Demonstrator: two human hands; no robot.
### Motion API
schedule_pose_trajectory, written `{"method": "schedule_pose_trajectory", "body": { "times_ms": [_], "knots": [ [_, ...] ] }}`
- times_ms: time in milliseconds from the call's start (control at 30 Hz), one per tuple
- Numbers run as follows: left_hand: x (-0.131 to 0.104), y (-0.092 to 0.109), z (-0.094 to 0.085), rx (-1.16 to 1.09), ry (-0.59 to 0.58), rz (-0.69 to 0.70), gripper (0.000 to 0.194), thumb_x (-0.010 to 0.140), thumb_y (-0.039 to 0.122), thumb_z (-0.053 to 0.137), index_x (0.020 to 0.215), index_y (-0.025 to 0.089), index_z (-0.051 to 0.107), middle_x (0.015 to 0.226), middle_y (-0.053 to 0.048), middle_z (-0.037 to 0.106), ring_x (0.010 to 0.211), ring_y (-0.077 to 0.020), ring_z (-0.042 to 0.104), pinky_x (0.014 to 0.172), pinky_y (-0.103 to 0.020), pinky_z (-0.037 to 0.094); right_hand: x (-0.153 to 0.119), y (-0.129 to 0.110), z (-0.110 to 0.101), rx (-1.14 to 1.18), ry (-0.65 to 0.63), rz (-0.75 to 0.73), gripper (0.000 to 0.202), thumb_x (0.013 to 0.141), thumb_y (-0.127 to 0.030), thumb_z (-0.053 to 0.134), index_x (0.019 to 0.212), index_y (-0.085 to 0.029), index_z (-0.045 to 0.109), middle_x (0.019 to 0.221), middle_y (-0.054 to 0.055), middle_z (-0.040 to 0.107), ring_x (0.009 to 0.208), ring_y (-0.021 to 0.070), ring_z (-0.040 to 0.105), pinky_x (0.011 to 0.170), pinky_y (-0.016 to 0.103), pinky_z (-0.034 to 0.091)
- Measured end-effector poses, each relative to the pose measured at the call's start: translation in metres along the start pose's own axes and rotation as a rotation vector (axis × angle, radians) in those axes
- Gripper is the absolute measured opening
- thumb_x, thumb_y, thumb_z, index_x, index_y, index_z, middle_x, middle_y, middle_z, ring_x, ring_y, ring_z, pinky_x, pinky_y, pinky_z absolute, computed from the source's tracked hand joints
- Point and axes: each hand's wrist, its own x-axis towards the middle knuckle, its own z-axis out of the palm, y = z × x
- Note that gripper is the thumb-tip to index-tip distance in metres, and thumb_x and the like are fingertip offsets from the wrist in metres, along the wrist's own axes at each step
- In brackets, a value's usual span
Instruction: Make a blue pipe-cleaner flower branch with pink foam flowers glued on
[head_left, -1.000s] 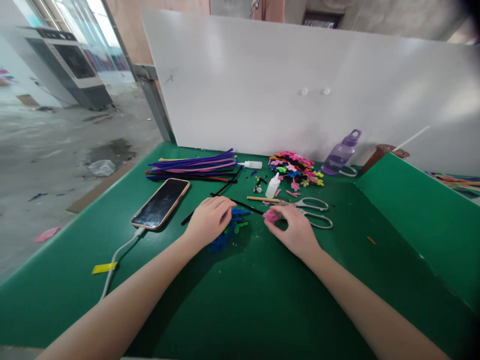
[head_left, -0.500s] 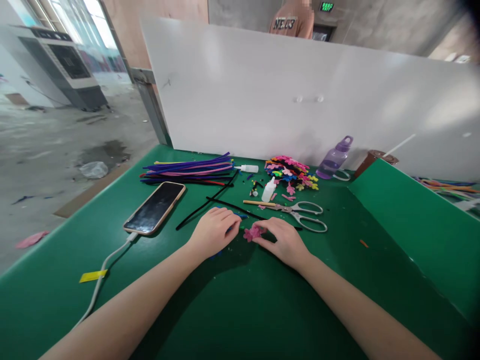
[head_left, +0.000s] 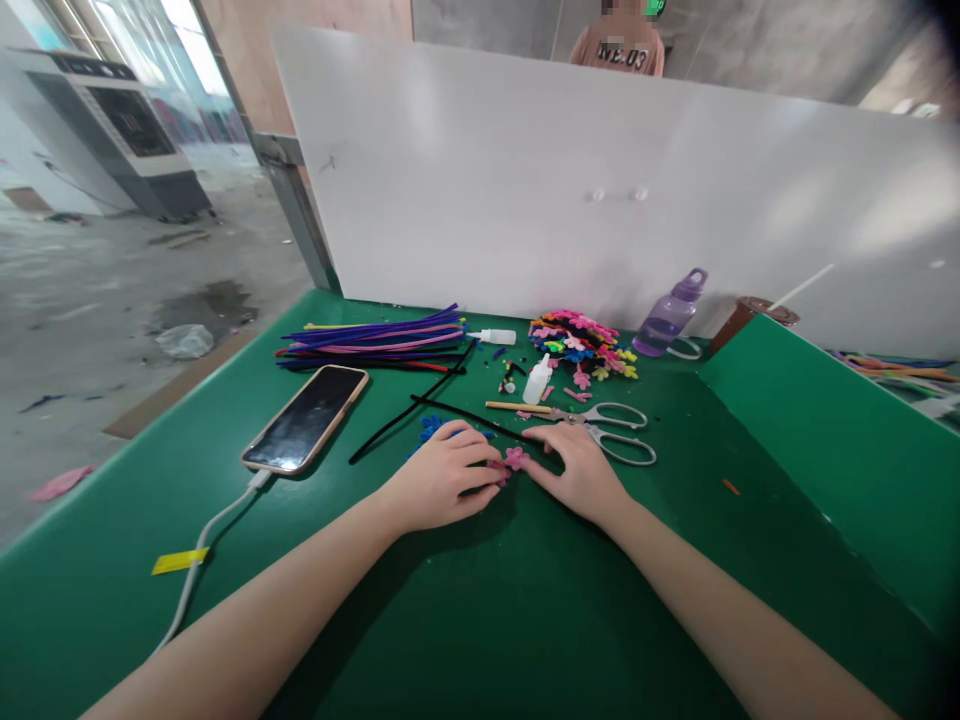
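Two small pink pipe-cleaner flower pieces meet between my hands at the middle of the table. My left hand [head_left: 442,480] is closed with its fingertips on the pink flower [head_left: 516,458], whose lower part is partly hidden under them. My right hand [head_left: 585,472] is open beside it, thumb and index finger apart; the thumb tip is close to the petals, and I cannot tell if it touches. Blue pipe-cleaner pieces [head_left: 431,428] lie just behind my left hand. Behind both hands, black pipe cleaners [head_left: 472,413] cross on the table.
Scissors [head_left: 600,420], a white glue bottle [head_left: 537,380] and a pile of flowers [head_left: 577,340] lie ahead. Long pipe cleaners [head_left: 375,340] and a phone [head_left: 307,420] are left. A purple bottle [head_left: 667,320] stands by the white partition [head_left: 465,180]; a green divider [head_left: 810,450] is right.
My left hand has moved right and closed on the pink flower. My right hand has let go and its fingers have spread. Blue pieces now show behind my left hand.
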Motion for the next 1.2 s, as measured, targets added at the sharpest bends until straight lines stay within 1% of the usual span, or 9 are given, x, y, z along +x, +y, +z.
{"method": "schedule_pose_trajectory", "body": {
  "times_ms": [67,133,300,500,733,833,933,1067,1200],
  "knots": [
    [0.000,-0.001,0.001,-0.012,-0.026,0.005,0.022,0.088,0.026,0.045,0.097,0.024,0.065,0.101,-0.001,0.066,0.096,-0.0174,0.052,0.095,-0.039,0.029,0.002,0.009,-0.002,-0.036,0.084,0.040,0.022,0.084,-0.032,0.052,0.099,-0.018,0.060,0.084,0.006,0.064,0.080,0.0197,0.058,0.081,0.037,0.042],
    [0.000,-0.001,0.002,-0.025,-0.037,0.004,0.022,0.088,0.026,0.046,0.097,0.024,0.066,0.101,-0.001,0.067,0.095,-0.0176,0.052,0.095,-0.040,0.029,0.004,0.019,-0.003,-0.078,0.127,0.081,0.019,0.085,-0.027,0.049,0.098,-0.018,0.059,0.080,0.005,0.064,0.076,0.0193,0.057,0.078,0.036,0.042],
    [0.000,-0.002,0.002,-0.076,-0.007,-0.005,0.019,0.087,0.026,0.048,0.089,0.024,0.067,0.097,0.001,0.068,0.092,-0.0157,0.054,0.096,-0.038,0.028,0.005,0.039,-0.006,-0.151,0.192,0.112,0.016,0.083,-0.020,0.049,0.095,-0.020,0.059,0.089,0.004,0.066,0.083,0.0210,0.057,0.078,0.038,0.039],
    [0.001,-0.002,-0.002,-0.151,0.063,-0.056,0.018,0.086,0.023,0.048,0.089,0.023,0.065,0.090,0.000,0.068,0.088,-0.0140,0.056,0.093,-0.036,0.032,0.007,0.042,-0.003,-0.171,0.150,0.092,0.016,0.083,-0.020,0.047,0.093,-0.021,0.060,0.096,0.005,0.066,0.096,0.0238,0.055,0.089,0.042,0.035],
    [0.000,-0.011,-0.001,-0.097,0.162,-0.151,0.017,0.086,0.023,0.047,0.082,0.019,0.063,0.086,-0.003,0.066,0.084,-0.0146,0.057,0.085,-0.034,0.038,0.009,0.041,-0.003,-0.143,0.168,0.088,0.017,0.083,-0.021,0.046,0.094,-0.021,0.059,0.097,0.006,0.065,0.097,0.0235,0.056,0.089,0.041,0.037],
    [0.000,-0.012,-0.001,-0.090,0.174,-0.164,0.017,0.086,0.022,0.047,0.082,0.019,0.063,0.086,-0.003,0.066,0.084,-0.0147,0.057,0.084,-0.035,0.039,0.013,0.037,-0.004,-0.121,0.227,0.090,0.021,0.084,-0.023,0.046,0.102,-0.021,0.057,0.105,0.007,0.064,0.102,0.0249,0.054,0.091,0.043,0.036],
    [-0.001,-0.012,-0.001,-0.100,0.194,-0.183,0.017,0.086,0.020,0.046,0.083,0.019,0.063,0.087,-0.003,0.067,0.082,-0.0146,0.057,0.084,-0.035,0.039,0.018,0.036,-0.002,-0.115,0.277,0.165,0.028,0.083,-0.028,0.048,0.109,-0.020,0.053,0.108,0.010,0.062,0.103,0.0270,0.054,0.092,0.045,0.035],
    [-0.001,-0.012,0.002,-0.115,0.234,-0.221,0.015,0.085,0.020,0.047,0.090,0.019,0.062,0.088,-0.003,0.068,0.082,-0.0146,0.058,0.086,-0.036,0.038,0.026,0.043,0.004,-0.085,0.252,0.294,0.039,0.080,-0.037,0.053,0.113,-0.017,0.049,0.107,0.013,0.062,0.100,0.0300,0.056,0.088,0.048,0.036],
    [-0.001,-0.012,0.004,-0.109,0.220,-0.242,0.015,0.085,0.019,0.048,0.090,0.019,0.062,0.088,-0.002,0.068,0.083,-0.0145,0.058,0.086,-0.035,0.038,0.037,0.046,0.012,-0.094,0.244,0.318,0.053,0.074,-0.044,0.060,0.117,-0.016,0.045,0.112,0.014,0.061,0.105,0.0305,0.054,0.091,0.049,0.033]
  ]
}}
